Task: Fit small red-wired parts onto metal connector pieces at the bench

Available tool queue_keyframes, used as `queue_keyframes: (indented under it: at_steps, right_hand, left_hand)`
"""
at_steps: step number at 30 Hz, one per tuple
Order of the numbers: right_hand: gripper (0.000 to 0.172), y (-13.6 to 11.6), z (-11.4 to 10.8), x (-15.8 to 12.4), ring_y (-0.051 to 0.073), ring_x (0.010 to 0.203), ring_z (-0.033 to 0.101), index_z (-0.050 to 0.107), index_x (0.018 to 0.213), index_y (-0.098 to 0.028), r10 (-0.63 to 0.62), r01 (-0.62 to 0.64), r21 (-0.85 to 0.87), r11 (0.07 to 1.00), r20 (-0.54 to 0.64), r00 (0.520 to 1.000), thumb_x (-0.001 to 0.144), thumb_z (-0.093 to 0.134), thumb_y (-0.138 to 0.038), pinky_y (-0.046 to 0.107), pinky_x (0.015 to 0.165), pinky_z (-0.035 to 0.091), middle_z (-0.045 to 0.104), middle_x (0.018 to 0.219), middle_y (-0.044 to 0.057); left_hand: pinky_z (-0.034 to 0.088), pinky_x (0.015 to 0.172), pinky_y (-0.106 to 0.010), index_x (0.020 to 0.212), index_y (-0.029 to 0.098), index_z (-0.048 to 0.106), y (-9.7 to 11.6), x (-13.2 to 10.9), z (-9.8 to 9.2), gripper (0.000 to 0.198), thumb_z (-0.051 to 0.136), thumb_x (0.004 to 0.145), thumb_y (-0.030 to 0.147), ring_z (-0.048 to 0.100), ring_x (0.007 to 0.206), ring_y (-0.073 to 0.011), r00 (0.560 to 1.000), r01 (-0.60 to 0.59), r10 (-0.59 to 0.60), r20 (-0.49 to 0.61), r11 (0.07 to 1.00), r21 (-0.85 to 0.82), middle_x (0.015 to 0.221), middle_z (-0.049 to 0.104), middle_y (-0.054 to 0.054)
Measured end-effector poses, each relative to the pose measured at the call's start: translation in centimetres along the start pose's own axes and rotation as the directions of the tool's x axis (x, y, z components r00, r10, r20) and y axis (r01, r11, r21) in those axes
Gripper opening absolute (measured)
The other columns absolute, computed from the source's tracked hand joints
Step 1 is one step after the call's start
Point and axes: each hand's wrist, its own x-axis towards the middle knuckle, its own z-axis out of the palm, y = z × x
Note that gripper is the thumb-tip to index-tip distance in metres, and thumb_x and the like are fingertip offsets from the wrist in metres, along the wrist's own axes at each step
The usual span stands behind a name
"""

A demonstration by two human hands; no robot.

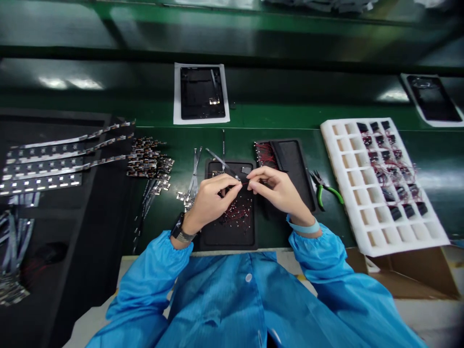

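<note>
Over a black tray [210, 237], my left hand [215, 198] and my right hand [273, 188] face each other with fingertips pinched. A short red wire [244, 184] stretches between the two pinches. Beneath them, several red wires with small white ends [237, 215] lie loose in the tray. A grey flat cable [221, 162] slants across the tray's back edge, just behind my left fingers. Near my right fingertips sits a small dark rectangular part [246, 170]. The fingers hide exactly how the wire ends are gripped.
Left lie piled small circuit boards [148, 159], flat cables [195, 169] and LED strips [43, 169]. Right are another black tray [297, 169] with red wires, green-handled pliers [324, 188] and a white foam tray [387, 232] of wired black parts. Behind stands a tablet-like panel [197, 92].
</note>
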Motion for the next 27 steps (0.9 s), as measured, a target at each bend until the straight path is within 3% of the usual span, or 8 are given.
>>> queue_keyframes:
  at_steps: [4,11,15,19,22,27]
  right_hand:
    - [0.014,0.0,0.6,-0.3,0.018,0.077,0.067,0.071,0.104,-0.021,-0.183,0.177,-0.267,0.947,0.001,0.983,0.100,0.066,-0.033,0.033,0.076,0.053,0.074,0.088,0.005]
    - [0.016,0.3,1.1,-0.3,0.016,0.062,0.056,0.073,0.101,-0.021,-0.274,0.281,-0.483,0.829,0.087,0.958,0.102,0.059,-0.029,0.031,0.066,0.043,0.067,0.073,0.002]
    - [0.018,0.0,1.0,-0.4,0.013,0.056,0.047,0.074,0.099,-0.021,-0.231,0.222,-0.436,0.872,0.032,0.972,0.102,0.060,-0.033,0.030,0.060,0.039,0.059,0.066,0.000]
    - [0.020,-0.2,0.9,-0.5,0.011,0.051,0.036,0.073,0.093,-0.020,-0.112,0.104,-0.280,0.954,-0.012,0.994,0.098,0.065,-0.038,0.028,0.053,0.032,0.047,0.058,-0.004]
    - [0.022,-0.1,1.0,-0.5,0.010,0.050,0.035,0.072,0.090,-0.019,-0.033,0.036,-0.151,0.988,0.017,0.999,0.095,0.068,-0.039,0.028,0.051,0.030,0.046,0.056,-0.005]
    - [0.024,-0.3,1.3,-0.3,0.010,0.051,0.041,0.072,0.086,-0.017,0.046,-0.043,-0.050,0.998,0.053,0.998,0.092,0.070,-0.040,0.027,0.049,0.031,0.060,0.062,0.000]
  left_hand:
    - [0.050,0.074,-0.031,0.094,0.019,0.075,0.1,0.1,-0.2,0.016,0.062,0.101,0.025,0.066,0.075,-0.0170,0.999,0.010,-0.010,0.042,1.000,0.007,0.090,0.076,-0.006]
    - [0.050,0.074,-0.031,0.094,0.019,0.074,0.4,0.2,-0.2,0.017,0.060,0.101,0.025,0.067,0.078,-0.0178,0.995,0.029,-0.031,0.100,0.999,0.024,0.091,0.075,-0.006]
    - [0.053,0.074,-0.031,0.104,0.020,0.071,0.0,0.0,-0.3,0.011,0.063,0.099,0.024,0.068,0.074,-0.0163,0.993,0.109,-0.107,0.043,0.994,-0.028,0.090,0.074,-0.005]
    - [0.056,0.074,-0.028,0.114,0.019,0.068,-0.1,0.0,-0.4,0.023,0.072,0.092,0.024,0.071,0.080,-0.0161,0.967,0.229,-0.246,-0.069,0.954,-0.196,0.099,0.075,-0.006]
    - [0.056,0.073,-0.026,0.104,0.017,0.071,0.0,0.2,-0.5,0.019,0.077,0.087,0.024,0.069,0.079,-0.0150,0.952,0.280,-0.303,-0.033,0.914,-0.295,0.094,0.075,-0.006]
    - [0.053,0.065,-0.024,0.095,0.016,0.074,0.1,0.4,-0.5,0.013,0.078,0.085,0.022,0.064,0.067,-0.0116,0.940,0.334,-0.332,0.075,0.856,-0.394,0.079,0.072,-0.002]
